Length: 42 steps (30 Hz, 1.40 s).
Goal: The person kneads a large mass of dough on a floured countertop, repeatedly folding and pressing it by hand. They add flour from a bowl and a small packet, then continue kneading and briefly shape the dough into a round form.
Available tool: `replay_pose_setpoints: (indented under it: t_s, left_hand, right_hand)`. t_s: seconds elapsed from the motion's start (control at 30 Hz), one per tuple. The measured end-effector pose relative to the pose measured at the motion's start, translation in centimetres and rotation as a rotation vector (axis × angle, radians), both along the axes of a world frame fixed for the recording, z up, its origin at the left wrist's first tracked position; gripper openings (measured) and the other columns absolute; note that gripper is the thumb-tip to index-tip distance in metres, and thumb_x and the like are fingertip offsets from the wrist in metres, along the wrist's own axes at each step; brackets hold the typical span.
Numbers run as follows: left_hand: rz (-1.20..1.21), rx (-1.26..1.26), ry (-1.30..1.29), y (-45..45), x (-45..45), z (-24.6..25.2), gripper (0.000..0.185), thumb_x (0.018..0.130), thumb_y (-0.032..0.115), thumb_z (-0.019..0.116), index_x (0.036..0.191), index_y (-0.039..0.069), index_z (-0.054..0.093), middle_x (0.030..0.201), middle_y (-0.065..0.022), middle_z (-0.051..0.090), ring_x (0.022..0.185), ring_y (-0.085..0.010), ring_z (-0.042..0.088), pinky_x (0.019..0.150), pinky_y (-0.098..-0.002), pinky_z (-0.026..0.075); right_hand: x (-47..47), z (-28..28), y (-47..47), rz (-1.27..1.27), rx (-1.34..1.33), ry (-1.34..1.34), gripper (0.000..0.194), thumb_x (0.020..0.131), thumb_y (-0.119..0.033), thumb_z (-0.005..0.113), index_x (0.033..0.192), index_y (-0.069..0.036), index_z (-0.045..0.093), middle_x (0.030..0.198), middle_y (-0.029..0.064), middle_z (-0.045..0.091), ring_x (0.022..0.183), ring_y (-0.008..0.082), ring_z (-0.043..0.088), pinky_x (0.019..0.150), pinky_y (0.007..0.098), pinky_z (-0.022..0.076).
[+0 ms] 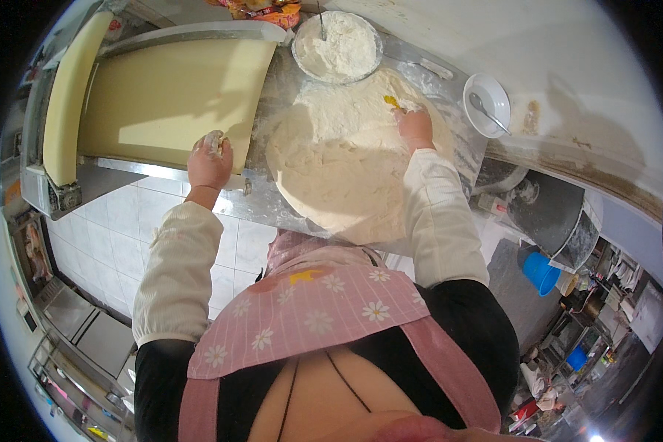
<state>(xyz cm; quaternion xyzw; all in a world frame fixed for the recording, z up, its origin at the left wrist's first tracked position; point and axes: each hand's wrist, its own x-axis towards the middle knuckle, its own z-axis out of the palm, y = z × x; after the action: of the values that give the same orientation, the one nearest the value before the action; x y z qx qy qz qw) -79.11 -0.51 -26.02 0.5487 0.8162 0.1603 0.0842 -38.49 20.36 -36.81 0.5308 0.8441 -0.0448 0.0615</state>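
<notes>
A wide slab of pale dough (337,171) covers much of the metal worktop, its far part dusted with flour. Over that floured part, my right hand (415,126) is closed on a small yellow tool (391,101), mostly hidden by the fingers. My left hand (210,163), floury and with fingers curled, is at the near edge of a roller machine's yellowish belt (171,99); whether something is inside it cannot be told. A clear bowl of flour (353,47) with a dark handle standing in it touches the far side of the dough.
A long-handled blade (433,68) lies behind the dough. A white bowl (497,102) with a metal spoon (489,110) sits at the right by the wall. The belt machine's metal side rail (143,167) runs along the left. A blue bucket (541,274) stands lower right.
</notes>
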Motion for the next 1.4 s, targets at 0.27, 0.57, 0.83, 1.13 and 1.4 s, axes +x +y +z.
replay_pose_setpoints:
  t_s: [0.27,0.57,0.83,1.13,1.4]
  left_hand:
    - [-0.025,0.009,0.014,0.1,0.0,0.2,0.023,0.084,0.024,0.057,0.1,0.008,0.063,0.096,-0.0165,0.065,0.091,-0.0348,0.061,0.079,-0.042,0.05]
    - [-0.026,0.011,0.019,0.3,0.5,1.0,0.022,0.084,0.023,0.057,0.099,0.008,0.063,0.096,-0.015,0.065,0.091,-0.0336,0.061,0.08,-0.0409,0.049]
    - [-0.058,0.063,0.025,0.2,0.1,0.1,0.022,0.084,0.023,0.057,0.098,0.007,0.063,0.093,-0.0161,0.065,0.088,-0.0349,0.061,0.077,-0.0418,0.05]
    - [-0.092,0.039,0.051,0.1,-0.5,-0.8,0.023,0.084,0.023,0.057,0.099,0.007,0.063,0.093,-0.0155,0.065,0.09,-0.0349,0.06,0.079,-0.0422,0.05]
    - [-0.101,0.027,0.068,0.0,-0.6,-1.0,0.024,0.084,0.024,0.057,0.099,0.006,0.063,0.095,-0.0156,0.065,0.092,-0.0349,0.06,0.08,-0.0418,0.049]
  right_hand:
    - [-1.2,2.2,0.7,0.097,0.033,-0.078,0.031,0.089,-0.027,0.05,0.093,0.0,0.067,0.096,0.0188,0.065,0.097,0.0352,0.057,0.087,0.0421,0.0452]
    - [-2.6,3.1,1.4,-0.135,-0.132,0.411,0.037,0.085,-0.031,0.058,0.106,0.0,0.063,0.11,0.0219,0.061,0.109,0.0349,0.053,0.1,0.0384,0.0371]
    - [-3.5,3.6,1.3,-0.37,-0.222,0.595,0.036,0.077,-0.027,0.067,0.105,-0.004,0.064,0.108,0.0177,0.062,0.105,0.0338,0.055,0.093,0.0376,0.0422]
    - [-3.4,1.7,2.0,-0.153,-0.091,0.41,0.033,0.08,-0.026,0.064,0.106,-0.005,0.065,0.114,0.0165,0.059,0.107,0.0345,0.053,0.094,0.0385,0.0414]
    - [-2.8,2.8,1.3,-0.142,-0.102,0.367,0.037,0.082,-0.029,0.064,0.108,-0.003,0.063,0.122,0.02,0.056,0.111,0.0338,0.052,0.095,0.0381,0.0413]
